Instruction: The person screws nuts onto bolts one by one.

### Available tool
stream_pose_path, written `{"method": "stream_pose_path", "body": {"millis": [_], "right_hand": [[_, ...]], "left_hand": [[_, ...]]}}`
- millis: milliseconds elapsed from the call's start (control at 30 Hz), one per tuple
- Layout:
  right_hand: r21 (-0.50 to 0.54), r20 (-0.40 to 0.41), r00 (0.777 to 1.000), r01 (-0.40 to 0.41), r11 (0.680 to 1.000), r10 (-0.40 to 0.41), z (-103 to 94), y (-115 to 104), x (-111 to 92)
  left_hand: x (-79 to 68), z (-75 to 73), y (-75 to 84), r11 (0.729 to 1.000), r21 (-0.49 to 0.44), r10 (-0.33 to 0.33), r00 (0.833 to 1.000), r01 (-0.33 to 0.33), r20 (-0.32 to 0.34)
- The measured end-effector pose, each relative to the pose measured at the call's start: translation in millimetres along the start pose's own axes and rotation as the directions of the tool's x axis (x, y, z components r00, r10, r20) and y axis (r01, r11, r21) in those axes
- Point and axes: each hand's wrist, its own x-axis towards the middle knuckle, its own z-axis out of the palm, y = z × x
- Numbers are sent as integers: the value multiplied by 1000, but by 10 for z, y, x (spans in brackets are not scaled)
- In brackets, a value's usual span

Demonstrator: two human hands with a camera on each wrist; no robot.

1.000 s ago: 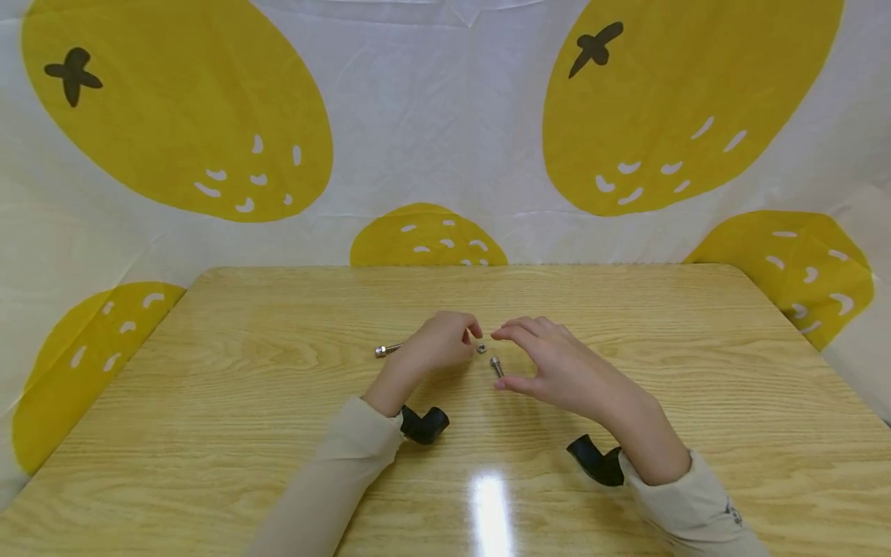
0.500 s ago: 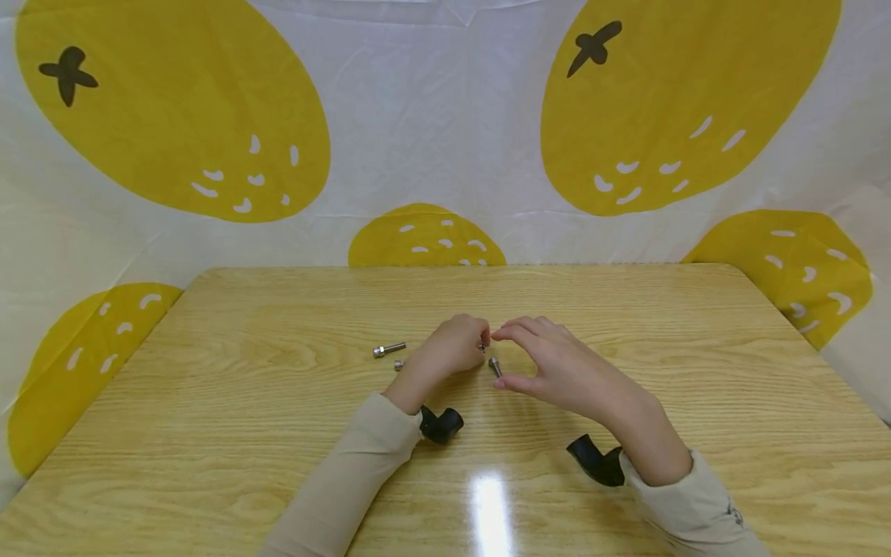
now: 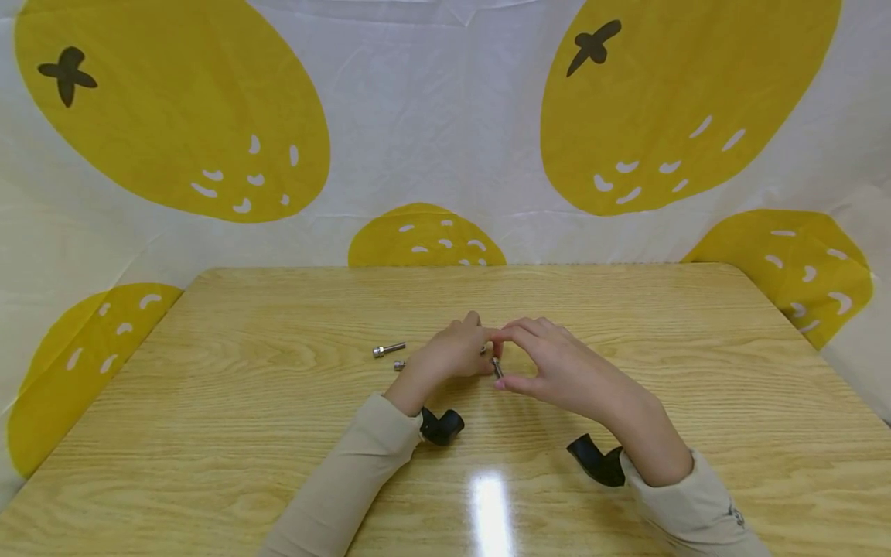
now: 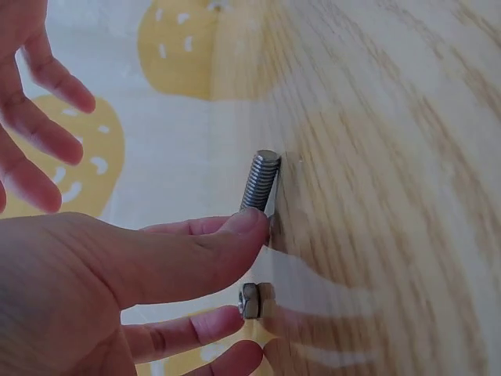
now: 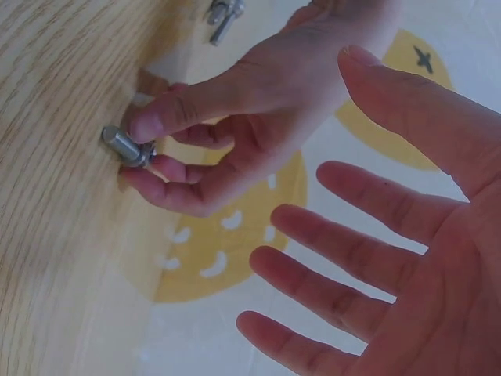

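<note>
On the pale wood-grain bench [image 3: 626, 348], the left hand [image 3: 451, 352] has its thumb tip pressed on a short silver threaded bolt [image 4: 261, 180] lying on the surface, its other fingers curled loosely beneath, near a small silver hex nut [image 4: 249, 301]. The right hand [image 3: 557, 363] hovers just beside it, fingers spread and relaxed, holding nothing. To the left lie a second silver bolt [image 3: 388, 350] and another small silver nut [image 3: 399, 365], well apart from the hands. White cloth printed with yellow fruit [image 3: 431, 139] hangs behind.
</note>
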Motion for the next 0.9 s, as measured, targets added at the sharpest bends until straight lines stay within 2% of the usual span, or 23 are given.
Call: {"method": "stream_pose_path", "body": {"millis": [300, 533, 633, 800, 900], "right_hand": [[12, 8, 1000, -13, 1000, 13, -32, 2, -12], [4, -12, 999, -31, 1000, 31, -75, 26, -27], [7, -15, 999, -43, 999, 43, -81, 42, -5], [51, 1, 997, -81, 995, 81, -75, 69, 91], [83, 38, 992, -124, 989, 121, -56, 101, 189]], "left_hand": [[-3, 15, 17, 1000, 19, 8, 1000, -8, -3], [-48, -40, -93, 997, -1, 76, 994, -76, -73], [-129, -131, -155, 994, -50, 95, 987, -102, -127], [-370, -294, -216, 981, -167, 64, 976, -100, -208], [-524, -344, -251, 972, -198, 75, 961, -130, -267]]}}
